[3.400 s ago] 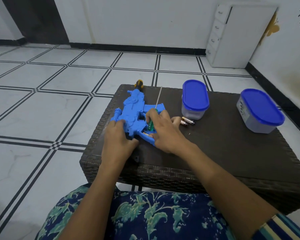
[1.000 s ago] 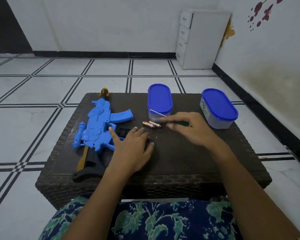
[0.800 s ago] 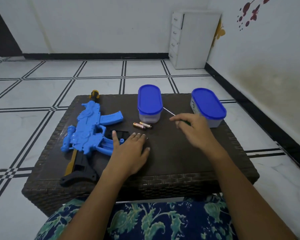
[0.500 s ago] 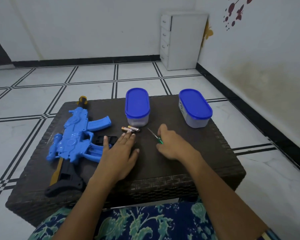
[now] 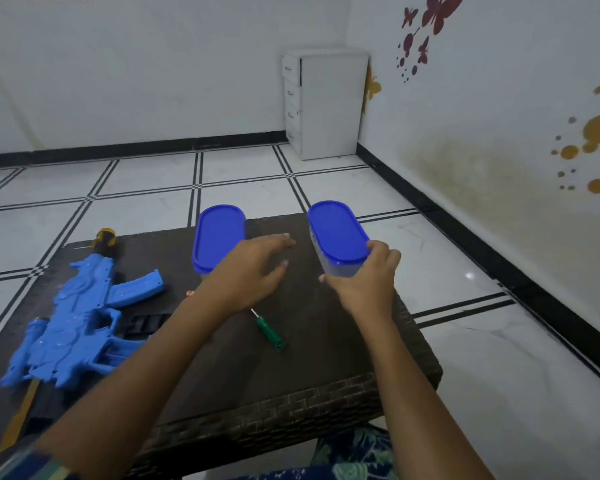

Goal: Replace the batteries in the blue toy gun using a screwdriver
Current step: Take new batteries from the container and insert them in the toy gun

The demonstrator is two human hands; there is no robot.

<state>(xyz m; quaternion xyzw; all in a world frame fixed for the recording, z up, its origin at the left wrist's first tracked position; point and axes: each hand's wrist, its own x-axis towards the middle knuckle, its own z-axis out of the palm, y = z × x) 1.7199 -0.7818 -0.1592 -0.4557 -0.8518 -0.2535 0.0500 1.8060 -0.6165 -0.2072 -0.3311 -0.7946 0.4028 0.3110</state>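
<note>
The blue toy gun [image 5: 80, 320] lies on the left of the dark wicker table [image 5: 326, 341], and a black battery cover [image 5: 148, 323] lies beside it. The green-handled screwdriver [image 5: 269, 332] lies loose on the table between my arms. My right hand [image 5: 368, 278] grips the near end of the right blue-lidded container [image 5: 336, 233]. My left hand [image 5: 253, 268] hovers with fingers spread between the two containers, holding nothing. A battery tip [image 5: 189, 292] shows by my left forearm.
A second blue-lidded container [image 5: 217, 235] stands at the table's far middle, partly behind my left hand. A white drawer unit [image 5: 324, 102] stands in the room's corner. White tiled floor surrounds the table, with a wall close on the right.
My right hand let go of the screwdriver, left it on the table and took hold of the right container. My left hand lifted off the table and moved forward.
</note>
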